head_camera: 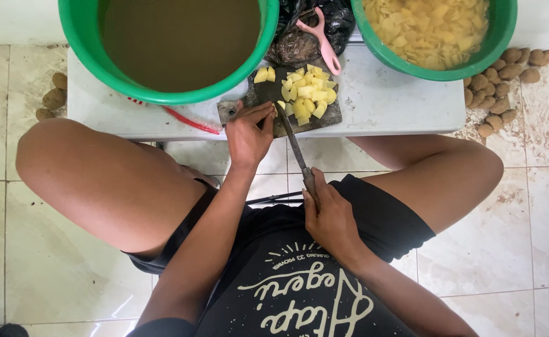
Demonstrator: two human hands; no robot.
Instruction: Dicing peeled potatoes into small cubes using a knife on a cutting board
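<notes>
I'm watching the right hand (332, 219) first: it is clenching around the handle of a long knife (297, 148), down near the lap, with the blade running up and away toward the dark cutting board (263, 93). The knife tip is meeting the left hand's fingertips at the board's near edge. The left hand (247, 134) is pinching its fingers together right there beside the blade; it seems to be pressing on a small piece, but I cannot tell what is under the fingers.

Moving outward, the yellow potato cubes (307, 93) are lying just beyond the left hand, piled on the far right part of the board, touching one another and sitting just right of the blade's tip. The board is resting on a low white table (387, 103) between the person's knees.

Further out, a pink peeler (321, 39) is lying on a dark plastic bag (327, 22) behind the board. On the left, a green basin of murky water (181, 43) is sitting on the table; on the right, a green basin of cut potato in water (430, 28) is sitting opposite it. Whole brown potatoes (499, 87) are lying on the tiled floor to the right of the table, and a few more potatoes (53, 97) are lying off to the left.
</notes>
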